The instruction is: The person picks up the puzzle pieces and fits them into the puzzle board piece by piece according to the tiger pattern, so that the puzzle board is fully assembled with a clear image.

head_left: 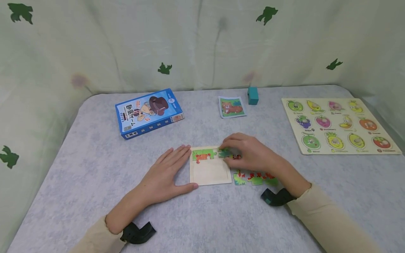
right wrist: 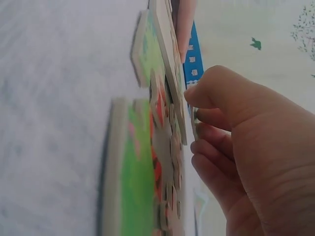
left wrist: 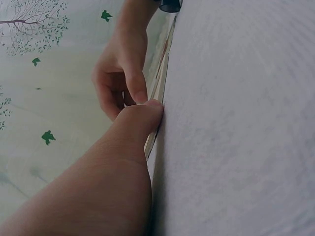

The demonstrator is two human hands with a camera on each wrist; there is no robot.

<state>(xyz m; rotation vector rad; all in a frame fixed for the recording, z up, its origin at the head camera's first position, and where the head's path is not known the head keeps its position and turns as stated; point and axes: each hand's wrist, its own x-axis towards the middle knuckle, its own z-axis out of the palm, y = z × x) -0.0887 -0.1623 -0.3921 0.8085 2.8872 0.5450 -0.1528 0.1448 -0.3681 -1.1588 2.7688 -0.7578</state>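
A square wooden puzzle tray lies on the table, with joined green and orange pieces along its top left. My left hand rests at the tray's left side, fingers extended, thumb at the lower left corner. Over the tray's upper right corner, my right hand pinches a green puzzle piece between thumb and fingers. That piece shows edge-on in the right wrist view, partly hidden by the fingertips. Several loose puzzle pieces lie right of the tray, some beneath my right hand.
A blue game box lies at the back left. Behind the tray are a small picture card and a teal block. A fruit puzzle board occupies the right side. A pale curtain hangs behind the table.
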